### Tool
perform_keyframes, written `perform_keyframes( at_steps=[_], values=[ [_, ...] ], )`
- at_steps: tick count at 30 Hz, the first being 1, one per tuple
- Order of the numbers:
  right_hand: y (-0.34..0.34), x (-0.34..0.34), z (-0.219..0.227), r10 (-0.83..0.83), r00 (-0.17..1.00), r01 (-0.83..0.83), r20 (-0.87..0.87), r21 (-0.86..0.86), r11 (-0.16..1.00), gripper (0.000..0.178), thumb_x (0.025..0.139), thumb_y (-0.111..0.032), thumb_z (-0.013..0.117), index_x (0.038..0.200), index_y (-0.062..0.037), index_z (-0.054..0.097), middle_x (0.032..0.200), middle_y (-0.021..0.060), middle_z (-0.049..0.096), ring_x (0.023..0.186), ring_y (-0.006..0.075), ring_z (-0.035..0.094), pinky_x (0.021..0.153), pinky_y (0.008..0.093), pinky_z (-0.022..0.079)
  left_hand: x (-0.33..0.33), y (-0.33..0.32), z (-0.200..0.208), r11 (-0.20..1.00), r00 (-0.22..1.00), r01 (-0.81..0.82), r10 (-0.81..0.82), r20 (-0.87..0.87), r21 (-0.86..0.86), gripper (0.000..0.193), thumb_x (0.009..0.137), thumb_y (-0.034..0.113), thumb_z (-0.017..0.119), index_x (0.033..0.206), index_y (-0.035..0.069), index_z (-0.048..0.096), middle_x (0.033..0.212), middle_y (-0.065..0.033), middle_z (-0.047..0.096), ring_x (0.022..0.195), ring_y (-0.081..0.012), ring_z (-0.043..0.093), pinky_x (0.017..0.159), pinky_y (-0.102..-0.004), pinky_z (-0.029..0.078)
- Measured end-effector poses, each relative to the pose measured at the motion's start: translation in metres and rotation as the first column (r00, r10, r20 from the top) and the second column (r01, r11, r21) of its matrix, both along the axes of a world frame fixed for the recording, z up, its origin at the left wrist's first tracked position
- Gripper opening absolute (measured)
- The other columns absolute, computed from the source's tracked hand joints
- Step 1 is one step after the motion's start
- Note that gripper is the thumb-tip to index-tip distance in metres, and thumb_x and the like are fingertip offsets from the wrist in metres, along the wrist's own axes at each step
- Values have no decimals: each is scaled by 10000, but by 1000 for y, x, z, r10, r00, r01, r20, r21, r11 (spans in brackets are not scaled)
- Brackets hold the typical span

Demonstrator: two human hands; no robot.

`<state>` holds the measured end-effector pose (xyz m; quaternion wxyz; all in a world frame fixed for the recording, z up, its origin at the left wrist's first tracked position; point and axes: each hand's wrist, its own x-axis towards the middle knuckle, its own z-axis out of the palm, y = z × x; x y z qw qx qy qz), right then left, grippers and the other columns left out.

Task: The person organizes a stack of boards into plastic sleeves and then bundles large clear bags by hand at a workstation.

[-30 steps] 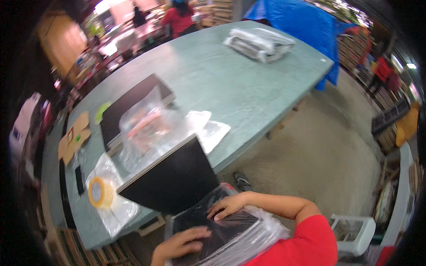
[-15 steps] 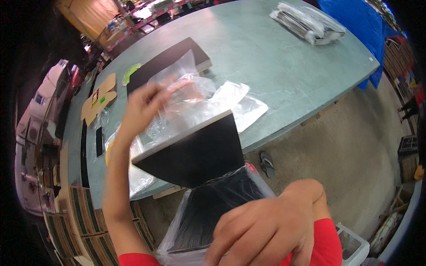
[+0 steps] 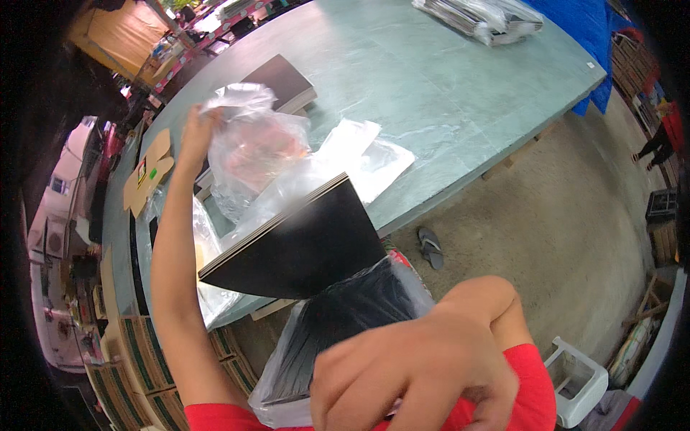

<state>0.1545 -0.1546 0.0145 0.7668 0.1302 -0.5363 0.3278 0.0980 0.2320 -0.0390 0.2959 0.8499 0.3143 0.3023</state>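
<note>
My left hand (image 3: 198, 133) reaches far over the table, its fingers closed on the edge of a crumpled clear plastic bag (image 3: 259, 147). A thin stack of black boards (image 3: 298, 241) stands tilted against the near table edge. Its lower part sits in a clear plastic sleeve (image 3: 277, 384) close to my body. Above that sleeve is my right hand (image 3: 417, 366), with curled fingers; what they grip, if anything, is hidden. Behind the held bag lies a thick dark stack (image 3: 280, 80). White plastic sheets (image 3: 366, 154) lie to the right of the bag.
The green table (image 3: 445, 129) carries a plastic-wrapped bundle (image 3: 481, 20) at its far right and a cut cardboard piece (image 3: 149, 172) at left. Cartons (image 3: 140, 352) are stacked below left. A sandal (image 3: 430, 248) and a white plastic stool (image 3: 577, 381) are on the floor at right.
My left hand has moved left and away with the plastic bag, lifting and spreading it. My right hand has shifted slightly left. The view has shifted a little.
</note>
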Motion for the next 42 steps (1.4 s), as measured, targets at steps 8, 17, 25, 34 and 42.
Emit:
perform_keyframes(
  at_steps=[8, 17, 25, 34, 42],
  values=[
    [-6, 19, 9, 27, 738, 74, 674, -120, 990, 263, 694, -132, 580, 942, -51, 552, 984, 131, 511, 885, 295, 509, 752, 372, 414, -98, -17, 69, 826, 746, 79, 322, 583, -559, 226, 862, 184, 377, 975, 37, 506, 931, -91, 551, 794, -200, 553, 686, -330, 455],
    [16, 26, -41, -146, 573, 599, 806, -290, 747, 157, 660, -5, 604, 814, -33, 608, 776, 76, 603, 708, 222, 567, 653, 302, 442, -159, -263, -4, 954, 953, 71, 21, -302, 293, 234, 649, 111, 595, 871, 46, 555, 718, -155, 556, 651, -312, 542, 560, -366, 424],
    [24, -21, -153, 337, 66, 417, 939, -332, 846, 239, 758, -185, 591, 893, 10, 559, 837, 100, 588, 766, 226, 559, 689, 311, 432, -159, -307, -96, 785, 847, 377, -507, -160, -491, 188, 763, 209, 557, 829, 34, 573, 703, -68, 574, 668, -217, 553, 617, -336, 434],
    [37, 21, -107, 579, 669, 213, 466, -867, 451, 188, 771, -158, 600, 857, 8, 589, 774, 18, 596, 703, 69, 524, 647, 224, 428, -164, -246, 0, 806, 994, 106, -89, 57, -583, 237, 840, 241, 491, 865, 18, 568, 686, 51, 507, 612, -21, 425, 544, -177, 354],
    [31, 25, -106, 453, 687, 414, 568, -818, 399, 163, 746, -128, 621, 827, 11, 593, 813, 39, 597, 755, 91, 541, 683, 242, 438, -158, -230, -8, 722, 991, 80, 18, 134, -687, 231, 841, 244, 495, 882, 26, 560, 706, 52, 511, 603, -21, 420, 535, -172, 346]
  ],
)
